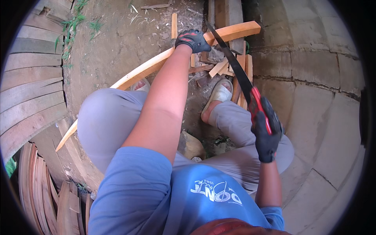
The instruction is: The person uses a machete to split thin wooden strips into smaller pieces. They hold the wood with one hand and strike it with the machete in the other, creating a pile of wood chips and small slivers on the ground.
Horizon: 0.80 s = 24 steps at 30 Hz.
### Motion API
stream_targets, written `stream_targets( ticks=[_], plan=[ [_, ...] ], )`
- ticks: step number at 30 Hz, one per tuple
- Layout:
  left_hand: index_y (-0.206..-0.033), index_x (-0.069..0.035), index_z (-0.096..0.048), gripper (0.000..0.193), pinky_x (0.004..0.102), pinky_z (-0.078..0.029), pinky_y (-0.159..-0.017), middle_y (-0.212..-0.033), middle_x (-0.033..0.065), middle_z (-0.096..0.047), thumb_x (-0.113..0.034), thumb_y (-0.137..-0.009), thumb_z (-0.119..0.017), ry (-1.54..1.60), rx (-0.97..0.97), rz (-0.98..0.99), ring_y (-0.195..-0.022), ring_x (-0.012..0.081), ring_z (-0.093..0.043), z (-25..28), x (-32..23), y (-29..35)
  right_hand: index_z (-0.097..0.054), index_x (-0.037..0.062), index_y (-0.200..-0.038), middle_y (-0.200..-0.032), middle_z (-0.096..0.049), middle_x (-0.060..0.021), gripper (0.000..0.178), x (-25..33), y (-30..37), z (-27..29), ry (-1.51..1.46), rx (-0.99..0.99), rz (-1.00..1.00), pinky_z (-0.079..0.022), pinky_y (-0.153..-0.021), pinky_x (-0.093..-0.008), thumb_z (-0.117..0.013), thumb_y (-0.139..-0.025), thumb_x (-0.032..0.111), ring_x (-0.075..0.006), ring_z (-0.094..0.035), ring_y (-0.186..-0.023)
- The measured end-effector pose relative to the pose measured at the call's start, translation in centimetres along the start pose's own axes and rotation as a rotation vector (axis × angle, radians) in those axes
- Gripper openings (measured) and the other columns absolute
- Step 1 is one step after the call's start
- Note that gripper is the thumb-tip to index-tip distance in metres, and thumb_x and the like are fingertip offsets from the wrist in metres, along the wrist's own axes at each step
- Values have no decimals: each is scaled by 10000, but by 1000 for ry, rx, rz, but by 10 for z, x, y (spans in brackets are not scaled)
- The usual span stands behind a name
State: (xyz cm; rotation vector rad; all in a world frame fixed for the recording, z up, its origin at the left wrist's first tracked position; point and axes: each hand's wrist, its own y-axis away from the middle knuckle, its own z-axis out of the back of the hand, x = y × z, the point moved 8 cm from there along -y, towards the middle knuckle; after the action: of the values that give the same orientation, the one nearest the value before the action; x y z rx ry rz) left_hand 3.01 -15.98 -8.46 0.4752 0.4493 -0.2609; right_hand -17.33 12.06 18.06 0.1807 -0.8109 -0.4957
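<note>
My left hand [192, 40], in a black and red glove, is closed around a long wooden board [150, 64]. This pale board runs from the upper right down past my left knee, and its right part lies over a timber support. In my gloved right hand [268, 131] is the red and black handle of a hand saw [241, 72]. The saw's dark blade reaches up and left, its far part crossing the board just right of my left hand. Whether the teeth touch the wood I cannot tell.
Thick timber [229, 15] stands under the board's right part. Wood offcuts [220, 67] lie by my sandalled foot [220, 94]. A stone [190, 145] sits between my legs. Stacked planks [35, 74] line the left, with more boards [37, 184] lower left. A block wall [309, 78] rises at right.
</note>
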Motion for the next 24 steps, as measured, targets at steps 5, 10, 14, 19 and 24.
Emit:
stream_targets(
  ticks=[5,10,14,19,24],
  plan=[
    [-1301,-150,-762,721,462,-589,-1013,-1299,163,-759,-585,-726,-732,-7,-19,47,-1186,341,-734,8,-13,10,-706,42,-1425,-1335,-751,-132,408,-6,36,30,112,-75,182,-578,-899,-356,-654,-1066,228,-189,-714,-1039],
    [-1179,-141,-795,457,450,-615,-928,-1193,130,-791,-412,-816,-736,-76,-245,44,-1095,307,-772,17,-22,35,-707,69,-1416,-1232,-783,-197,390,34,-43,-25,157,-50,441,-580,-922,-395,-647,-1061,221,-303,-780,-1092],
    [-1132,-136,-794,386,452,-613,-910,-1154,121,-795,-379,-836,-745,-62,-301,28,-1069,302,-776,17,-29,37,-745,136,-1370,-1251,-779,-181,356,57,-130,-89,146,-166,625,-557,-1014,-410,-645,-1049,251,-327,-753,-1149],
    [-1210,-125,-786,544,474,-588,-1024,-1278,181,-758,-487,-804,-782,-9,-160,21,-1188,341,-734,15,-28,29,-755,135,-1356,-1252,-776,-192,367,83,-180,-117,100,-149,559,-554,-1028,-407,-663,-1036,291,-333,-746,-1167],
    [-1304,-101,-765,681,458,-576,-1048,-1345,182,-739,-537,-780,-767,12,-12,4,-1217,348,-723,20,-18,16,-739,114,-1378,-1261,-771,-203,382,55,-158,-104,-70,-173,498,-556,-1023,-399,-670,-1043,284,-316,-744,-1193]
  ],
)
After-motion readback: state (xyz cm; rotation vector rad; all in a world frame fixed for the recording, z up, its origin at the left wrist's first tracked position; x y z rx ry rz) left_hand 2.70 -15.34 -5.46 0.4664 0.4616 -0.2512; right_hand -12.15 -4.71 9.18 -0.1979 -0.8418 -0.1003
